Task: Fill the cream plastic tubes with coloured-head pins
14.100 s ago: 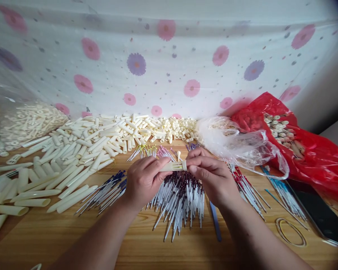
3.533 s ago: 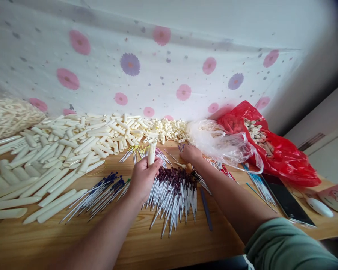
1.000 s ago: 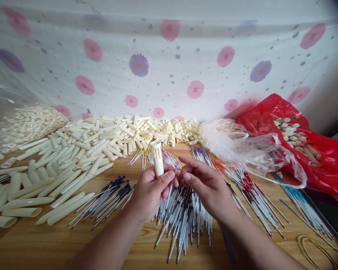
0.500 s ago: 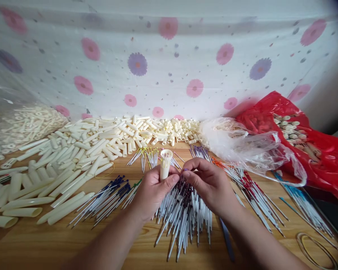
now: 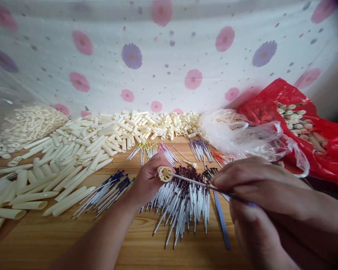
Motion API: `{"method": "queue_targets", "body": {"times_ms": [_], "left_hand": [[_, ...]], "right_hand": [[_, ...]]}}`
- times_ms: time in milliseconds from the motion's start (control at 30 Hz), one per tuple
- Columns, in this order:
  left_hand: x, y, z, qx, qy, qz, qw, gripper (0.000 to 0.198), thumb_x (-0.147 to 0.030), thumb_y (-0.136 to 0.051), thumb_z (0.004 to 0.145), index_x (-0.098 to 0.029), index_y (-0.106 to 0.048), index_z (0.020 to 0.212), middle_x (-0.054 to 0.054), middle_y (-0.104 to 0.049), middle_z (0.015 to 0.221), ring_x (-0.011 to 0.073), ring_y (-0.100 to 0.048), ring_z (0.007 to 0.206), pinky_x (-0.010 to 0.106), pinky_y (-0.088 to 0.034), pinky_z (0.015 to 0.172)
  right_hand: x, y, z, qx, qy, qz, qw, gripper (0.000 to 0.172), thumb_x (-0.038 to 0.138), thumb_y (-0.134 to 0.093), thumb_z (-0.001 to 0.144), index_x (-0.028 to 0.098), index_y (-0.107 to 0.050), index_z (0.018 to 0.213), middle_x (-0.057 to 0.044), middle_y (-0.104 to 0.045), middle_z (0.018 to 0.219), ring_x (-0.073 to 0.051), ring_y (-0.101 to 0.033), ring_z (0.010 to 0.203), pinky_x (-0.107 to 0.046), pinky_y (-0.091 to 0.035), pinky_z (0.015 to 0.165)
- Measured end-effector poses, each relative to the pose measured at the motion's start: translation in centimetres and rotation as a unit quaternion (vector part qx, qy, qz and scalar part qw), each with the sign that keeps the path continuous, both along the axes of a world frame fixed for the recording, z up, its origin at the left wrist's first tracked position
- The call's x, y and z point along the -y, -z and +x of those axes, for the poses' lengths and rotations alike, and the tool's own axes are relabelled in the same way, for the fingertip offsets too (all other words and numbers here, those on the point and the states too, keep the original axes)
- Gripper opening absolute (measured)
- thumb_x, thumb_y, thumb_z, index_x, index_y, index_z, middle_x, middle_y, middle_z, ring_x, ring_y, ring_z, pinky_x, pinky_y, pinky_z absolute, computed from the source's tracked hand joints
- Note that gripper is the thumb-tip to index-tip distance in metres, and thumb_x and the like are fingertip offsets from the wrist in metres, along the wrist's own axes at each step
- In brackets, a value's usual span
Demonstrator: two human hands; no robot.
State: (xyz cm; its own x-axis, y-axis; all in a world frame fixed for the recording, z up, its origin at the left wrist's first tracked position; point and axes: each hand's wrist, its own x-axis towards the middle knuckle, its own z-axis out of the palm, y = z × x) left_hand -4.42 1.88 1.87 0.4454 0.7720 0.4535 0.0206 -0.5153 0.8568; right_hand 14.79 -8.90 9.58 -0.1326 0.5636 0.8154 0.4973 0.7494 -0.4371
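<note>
Wooden tabletop (image 5: pixel 146 243) fronts floral sheeting (image 5: pixel 160 80) while left grip (image 5: pixel 148 178) holds tube (image 5: pixel 165 174), right grip (image 5: pixel 270 202) rod (image 5: pixel 191 180).

The place looks like a makeshift home workshop: a flower-printed sheet (image 5: pixel 163 56) hangs behind a wooden table (image 5: pixel 146 255) spread with loose pen barrels (image 5: pixel 97 141) and colour-sorted ink refills (image 5: pixel 183 206).

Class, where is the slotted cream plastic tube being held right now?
In the head view, the tube is below centre, in the left hand, its mouth by the tip of the thin white rod in the right hand.
</note>
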Motion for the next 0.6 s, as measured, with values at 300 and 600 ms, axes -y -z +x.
{"method": "queue_targets", "body": {"times_ms": [300, 600], "left_hand": [[0.0, -0.3, -0.4, -0.049, 0.046, -0.044, 0.997, 0.014, -0.029, -0.069, 0.076, -0.02, -0.062, 0.068, 0.001, -0.05, 0.072, 0.016, -0.048, 0.072, 0.027, -0.038, 0.068], [-0.2, -0.2, -0.6, -0.074, 0.082, -0.051, 0.993, 0.018, -0.032, -0.062, 0.081, -0.019, -0.061, 0.069, 0.0, -0.05, 0.074, 0.0151, -0.046, 0.071, 0.028, -0.037, 0.071]], "right_hand": [[-1.5, -0.1, -1.2, 0.007, -0.028, 0.023, 0.999, 0.014, 0.011, -0.055, 0.085, 0.021, -0.062, 0.091, -0.005, -0.069, 0.081, -0.016, -0.067, 0.076, -0.028, -0.055, 0.066], [-1.5, 0.2, -1.0, -0.017, -0.03, -0.003, 0.999, 0.016, 0.013, -0.055, 0.084, 0.023, -0.063, 0.094, -0.006, -0.069, 0.082, -0.019, -0.066, 0.08, -0.031, -0.055, 0.066]]}}
